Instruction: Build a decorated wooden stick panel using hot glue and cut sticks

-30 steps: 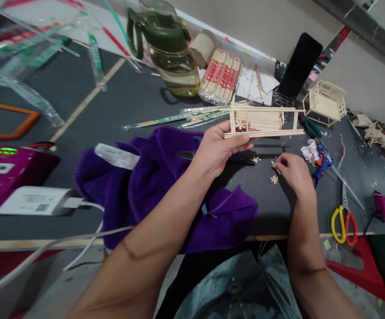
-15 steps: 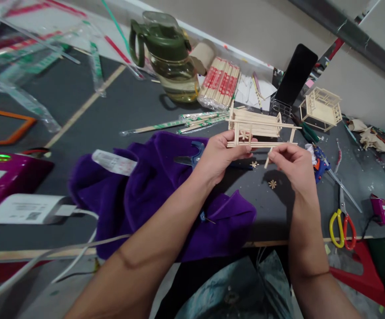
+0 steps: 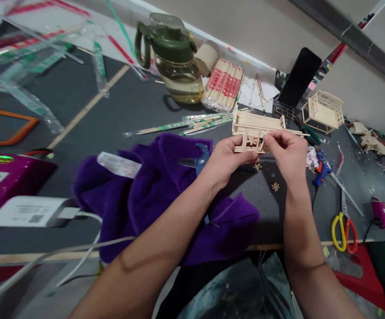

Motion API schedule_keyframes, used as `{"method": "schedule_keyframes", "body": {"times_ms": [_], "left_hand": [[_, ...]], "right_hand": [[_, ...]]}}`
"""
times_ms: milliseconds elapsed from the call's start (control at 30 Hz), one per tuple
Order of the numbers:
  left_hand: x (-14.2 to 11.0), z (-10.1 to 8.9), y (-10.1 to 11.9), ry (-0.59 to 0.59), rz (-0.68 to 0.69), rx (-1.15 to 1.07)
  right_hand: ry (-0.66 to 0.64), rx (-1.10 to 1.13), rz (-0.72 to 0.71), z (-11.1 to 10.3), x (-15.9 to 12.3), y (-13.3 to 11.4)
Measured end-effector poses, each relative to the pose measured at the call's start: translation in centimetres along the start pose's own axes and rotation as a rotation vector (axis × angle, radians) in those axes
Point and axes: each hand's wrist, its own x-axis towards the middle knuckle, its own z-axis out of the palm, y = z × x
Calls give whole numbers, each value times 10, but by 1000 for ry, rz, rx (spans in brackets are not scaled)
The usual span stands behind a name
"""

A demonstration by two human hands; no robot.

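Note:
My left hand [image 3: 227, 161] grips the left end of a small frame of thin wooden sticks [image 3: 244, 141], raised above the table. A little flower-shaped piece of sticks sits inside that end. My right hand [image 3: 289, 153] is closed in a pinch at the frame's middle, on a short wooden stick [image 3: 259, 133] standing between the rails; its fingers partly hide the stick. Just behind the frame stands a slatted wooden model [image 3: 259, 122]. Two loose flower-shaped wooden pieces, one of them a snowflake-like piece [image 3: 275, 187], lie on the table below my hands.
A purple cloth [image 3: 166, 186] with blue-handled cutters [image 3: 202, 158] on it lies at left. Behind are a jug [image 3: 179, 66], bundled chopsticks [image 3: 224, 84] and a phone [image 3: 298, 77]. To the right are a glue gun [image 3: 323, 166], scissors [image 3: 344, 226] and a small wooden model [image 3: 323, 111].
My right hand has moved left and up, bringing the short stick from below the frame into place against its rails. My left hand keeps its hold; the view has shifted slightly.

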Motion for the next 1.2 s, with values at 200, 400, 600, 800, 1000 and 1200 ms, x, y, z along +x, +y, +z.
{"method": "schedule_keyframes", "body": {"times_ms": [200,400,600,800,1000,1200], "left_hand": [[-1,1,1,-3,-11,-1],[-2,1,1,-5,-8,2],[-1,1,1,-4,-8,17],[-1,1,1,-9,0,25],[-1,2,2,-15,-5,1],[-1,1,2,-18,4,22]], "right_hand": [[-10,6,16,3,1,3],[-26,-17,36,4,1,5],[-41,-17,23,3,1,5],[-35,-17,-3,2,-1,3],[-31,-43,-3,2,-1,3],[-41,-49,-12,2,-1,4]]}}
